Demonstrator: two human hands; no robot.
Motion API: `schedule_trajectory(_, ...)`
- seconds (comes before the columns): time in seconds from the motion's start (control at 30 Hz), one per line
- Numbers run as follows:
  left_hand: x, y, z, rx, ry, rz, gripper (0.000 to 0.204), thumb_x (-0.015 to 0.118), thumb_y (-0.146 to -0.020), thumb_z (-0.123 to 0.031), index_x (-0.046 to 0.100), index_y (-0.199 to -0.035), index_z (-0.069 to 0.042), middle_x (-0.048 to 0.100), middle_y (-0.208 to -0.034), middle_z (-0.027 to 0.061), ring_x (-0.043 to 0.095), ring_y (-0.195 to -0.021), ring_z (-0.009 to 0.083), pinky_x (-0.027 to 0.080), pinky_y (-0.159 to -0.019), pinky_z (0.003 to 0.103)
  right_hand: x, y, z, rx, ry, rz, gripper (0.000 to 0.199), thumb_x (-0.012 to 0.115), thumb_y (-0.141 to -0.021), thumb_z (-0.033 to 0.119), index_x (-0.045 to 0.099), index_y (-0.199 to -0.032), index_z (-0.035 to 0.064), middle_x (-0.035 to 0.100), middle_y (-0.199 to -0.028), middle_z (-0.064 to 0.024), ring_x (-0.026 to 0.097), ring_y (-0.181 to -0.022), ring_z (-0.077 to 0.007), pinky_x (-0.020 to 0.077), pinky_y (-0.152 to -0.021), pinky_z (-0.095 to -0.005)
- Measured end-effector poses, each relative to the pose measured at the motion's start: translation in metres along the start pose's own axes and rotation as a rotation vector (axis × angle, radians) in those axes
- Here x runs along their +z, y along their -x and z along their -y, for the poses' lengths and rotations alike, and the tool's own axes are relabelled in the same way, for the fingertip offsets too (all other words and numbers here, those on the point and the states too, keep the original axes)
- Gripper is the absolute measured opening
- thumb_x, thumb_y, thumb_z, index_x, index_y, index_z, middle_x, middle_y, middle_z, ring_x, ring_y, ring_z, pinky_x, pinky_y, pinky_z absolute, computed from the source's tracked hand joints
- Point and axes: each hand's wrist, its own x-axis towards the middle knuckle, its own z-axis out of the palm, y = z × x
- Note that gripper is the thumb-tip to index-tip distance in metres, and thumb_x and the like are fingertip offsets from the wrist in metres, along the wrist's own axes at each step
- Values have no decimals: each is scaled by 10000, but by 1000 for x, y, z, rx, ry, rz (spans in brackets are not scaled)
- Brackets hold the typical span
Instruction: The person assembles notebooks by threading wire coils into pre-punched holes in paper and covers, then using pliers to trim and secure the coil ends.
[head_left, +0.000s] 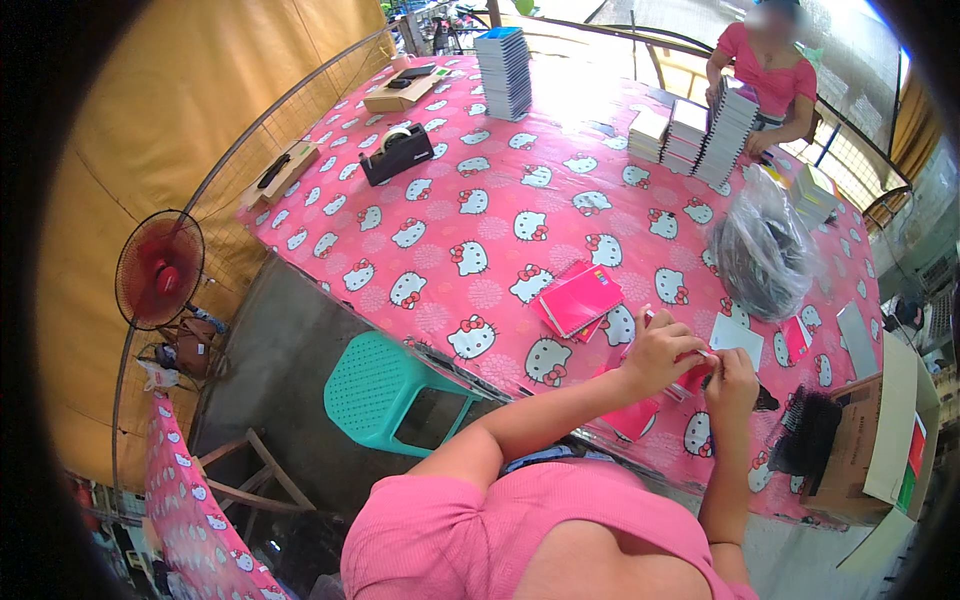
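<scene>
Both my hands come together over the near edge of the table. My left hand (pixel 664 352) is closed, its fingertips meeting those of my right hand (pixel 734 382), also closed. A small pale piece shows between the fingertips, too small to name. Beneath the hands lie pink-red notebooks (pixel 632 419), partly hidden by my left hand and forearm. A small pile of pink spiral notebooks (pixel 582 302) rests just beyond my left hand. Past my right hand lies a white sheet or page (pixel 735 338), with another pink notebook (pixel 796 340) to its right.
A clear plastic bag of black coils (pixel 765 250) sits at the right, near an open cardboard box (pixel 850 450) and black coils (pixel 806 430). Notebook stacks (pixel 505 75) and a tape dispenser (pixel 398 155) stand farther back. A person (pixel 768 75) works across the table. A green stool (pixel 385 390) stands left.
</scene>
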Motion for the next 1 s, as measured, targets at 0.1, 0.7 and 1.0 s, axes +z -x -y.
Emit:
schedule_trajectory(0.1, 0, 1, 5, 52, -27, 9, 172, 715, -742, -287, 704, -890, -201, 642, -831, -34, 531, -909, 169, 234, -984, 501, -11, -2, -4, 30, 55, 49, 126, 593, -841, 140, 572, -811, 19, 555, -776, -140, 564, -728, -335, 430, -610, -418)
schedule_trajectory(0.7, -8, -22, 15, 87, -33, 155, 328, 737, -690, -254, 652, -998, -180, 638, -834, -18, 535, -851, 193, 319, -805, 417, -35, -41, -6, 38, -43, 710, 307, 684, -729, 256, 647, -883, -6, 626, -796, -226, 622, -764, -370, 475, -668, -443)
schedule_trajectory(1.0, -14, -26, 23, 59, 171, 220, 590, 736, -684, -163, 497, -1222, -125, 566, -1037, 74, 564, -994, 253, 397, -819, 435, -19, -41, 7, 19, -77, 556, 289, 697, -686, 223, 641, -860, 0, 629, -794, -220, 614, -786, -383, 478, -709, -453)
